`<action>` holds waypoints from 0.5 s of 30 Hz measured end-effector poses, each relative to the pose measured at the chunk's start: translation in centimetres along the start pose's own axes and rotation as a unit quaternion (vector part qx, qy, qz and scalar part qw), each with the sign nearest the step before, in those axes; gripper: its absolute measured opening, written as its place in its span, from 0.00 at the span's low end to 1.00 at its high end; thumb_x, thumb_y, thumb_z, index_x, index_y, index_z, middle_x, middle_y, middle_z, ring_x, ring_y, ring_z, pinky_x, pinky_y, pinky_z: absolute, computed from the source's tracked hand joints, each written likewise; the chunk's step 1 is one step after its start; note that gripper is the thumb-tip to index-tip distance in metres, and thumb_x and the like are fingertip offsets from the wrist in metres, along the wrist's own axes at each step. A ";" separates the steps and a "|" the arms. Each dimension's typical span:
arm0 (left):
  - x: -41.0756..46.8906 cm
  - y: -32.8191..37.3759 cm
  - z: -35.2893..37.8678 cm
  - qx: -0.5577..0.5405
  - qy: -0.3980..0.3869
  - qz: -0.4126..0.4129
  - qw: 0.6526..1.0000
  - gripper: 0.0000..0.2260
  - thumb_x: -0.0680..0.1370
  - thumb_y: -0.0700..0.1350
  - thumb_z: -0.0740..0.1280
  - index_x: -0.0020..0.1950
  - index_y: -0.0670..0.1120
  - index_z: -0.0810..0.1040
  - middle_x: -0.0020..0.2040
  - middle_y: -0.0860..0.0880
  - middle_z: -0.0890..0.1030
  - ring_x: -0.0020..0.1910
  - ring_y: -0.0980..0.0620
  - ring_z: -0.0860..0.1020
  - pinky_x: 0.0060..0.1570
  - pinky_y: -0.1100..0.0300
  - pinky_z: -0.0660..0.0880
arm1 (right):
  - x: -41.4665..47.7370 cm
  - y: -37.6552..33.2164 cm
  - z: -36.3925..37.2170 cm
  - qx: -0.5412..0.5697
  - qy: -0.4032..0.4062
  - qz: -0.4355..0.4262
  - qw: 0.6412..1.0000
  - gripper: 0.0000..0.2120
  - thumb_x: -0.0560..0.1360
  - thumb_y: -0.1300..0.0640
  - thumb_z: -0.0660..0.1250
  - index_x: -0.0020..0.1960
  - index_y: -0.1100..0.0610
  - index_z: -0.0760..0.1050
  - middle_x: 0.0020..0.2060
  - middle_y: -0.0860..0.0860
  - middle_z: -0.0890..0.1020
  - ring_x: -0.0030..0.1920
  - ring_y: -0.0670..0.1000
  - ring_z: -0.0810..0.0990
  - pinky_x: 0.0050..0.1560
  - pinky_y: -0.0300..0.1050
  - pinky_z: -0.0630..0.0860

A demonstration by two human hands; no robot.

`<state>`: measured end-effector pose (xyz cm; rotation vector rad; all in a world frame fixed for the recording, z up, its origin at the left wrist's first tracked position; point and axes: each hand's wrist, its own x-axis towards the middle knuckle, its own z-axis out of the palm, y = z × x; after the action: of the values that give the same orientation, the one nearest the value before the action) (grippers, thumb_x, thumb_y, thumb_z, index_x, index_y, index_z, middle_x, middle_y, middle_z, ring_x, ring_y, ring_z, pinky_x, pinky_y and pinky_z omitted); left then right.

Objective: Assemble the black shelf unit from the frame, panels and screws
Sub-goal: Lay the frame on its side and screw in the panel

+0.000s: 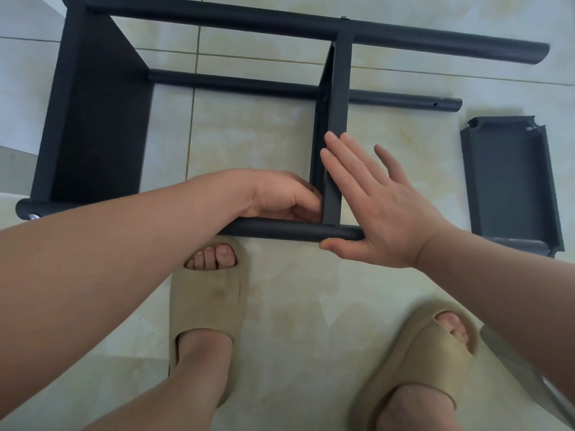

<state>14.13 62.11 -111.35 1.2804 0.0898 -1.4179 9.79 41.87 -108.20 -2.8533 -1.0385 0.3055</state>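
Frame [280,23] of black tubes, on its side on tiled floor [264,135], long tubes running left to right. End panel [93,119] fitted at left, spanning the tubes. Mid panel [337,88] set crosswise right of centre, far end meeting the top tube under a screw [345,17], near end meeting near tube [280,233]. Second screw [33,216] at left end of near tube. Loose panel [510,181], a dark tray with raised rim and notched corners, flat on floor well right of frame, touching no other part.

Left hand [280,197] inside frame, at corner of mid panel and near tube; fingers curled and bunched, tips gripping left edge of mid panel, thumb beneath them; any small part inside the curl not discernible. Right hand [373,206] flat against right side of mid panel; index and middle fingers straight and pressed together along panel edge, ring and little fingers straight and spread away to the right, thumb laid along underside of near tube.

Beige slippers [202,306] on both feet: left one just below near tube, right one [429,353] at lower right, apart from frame
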 end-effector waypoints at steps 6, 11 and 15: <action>0.3 -0.2 -0.1 0.022 0.021 -0.002 1.000 0.09 0.77 0.31 0.64 0.55 0.39 0.74 0.48 0.37 0.76 0.43 0.44 0.78 0.47 0.56 0.77 | 0.0 0.0 0.0 0.003 0.011 -0.001 1.000 0.51 0.74 0.27 0.53 0.82 0.62 0.49 0.82 0.56 0.47 0.82 0.55 0.46 0.77 0.66 0.54; 0.3 -0.2 -0.4 0.003 0.013 0.002 1.000 0.09 0.77 0.29 0.62 0.54 0.40 0.73 0.38 0.41 0.78 0.35 0.48 0.80 0.38 0.60 0.79 | 0.0 0.0 0.0 0.004 0.008 0.000 1.000 0.51 0.74 0.27 0.53 0.82 0.62 0.49 0.82 0.56 0.47 0.82 0.55 0.46 0.78 0.66 0.53; 0.1 0.0 -0.3 -0.031 0.000 0.000 1.000 0.08 0.77 0.28 0.61 0.52 0.39 0.74 0.35 0.45 0.82 0.35 0.50 0.83 0.36 0.61 0.79 | 0.0 0.0 0.0 0.003 0.007 -0.001 1.000 0.51 0.74 0.27 0.53 0.82 0.62 0.49 0.82 0.56 0.47 0.82 0.55 0.45 0.78 0.65 0.53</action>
<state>14.35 62.24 -111.60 1.2285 0.1322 -1.4050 9.77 41.83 -108.22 -2.8453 -1.0366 0.2864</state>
